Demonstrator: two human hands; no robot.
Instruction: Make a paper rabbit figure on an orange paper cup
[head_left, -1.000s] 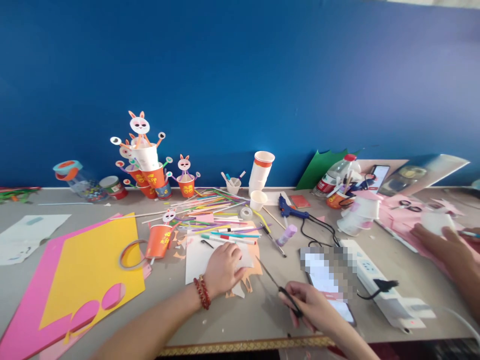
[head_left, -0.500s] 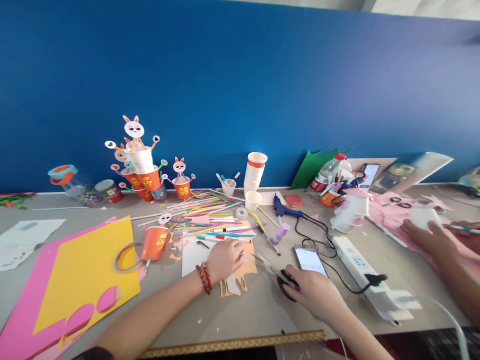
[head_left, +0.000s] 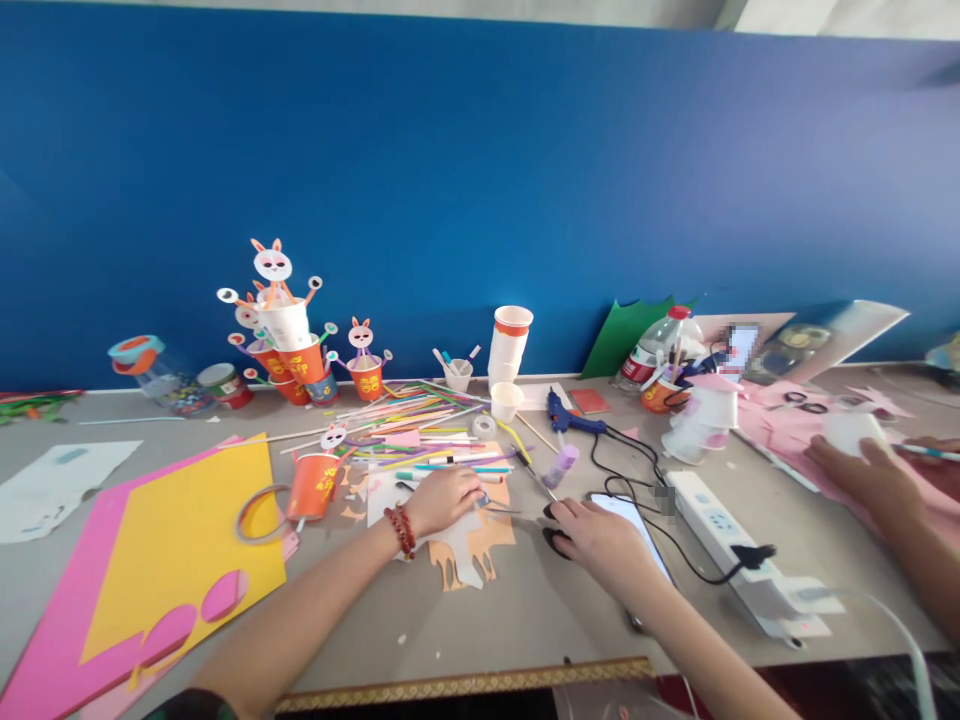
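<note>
A cluttered grey craft surface [head_left: 525, 610] runs along a blue wall. Much is hard to make out: the scissors [head_left: 551, 525] are mostly hidden under the right hand [head_left: 600, 530], only dark handle loops showing at its nine o'clock edge and a thin blade reaching toward the left hand [head_left: 442, 497]. The right hand's fingers curl closed around those handles. The left hand, wearing a red bead bracelet [head_left: 401, 530], lies palm down with fingers loosely bent, pressing on the white and orange paper cut-outs [head_left: 465, 550]; whether it pinches anything cannot be told. The cut-outs sit at six o'clock of the left hand and nine o'clock of the right. A phone [head_left: 637, 520] lies partly covered at the right hand's three o'clock. Another person's hands [head_left: 870, 475] are cut off at the right edge.
</note>
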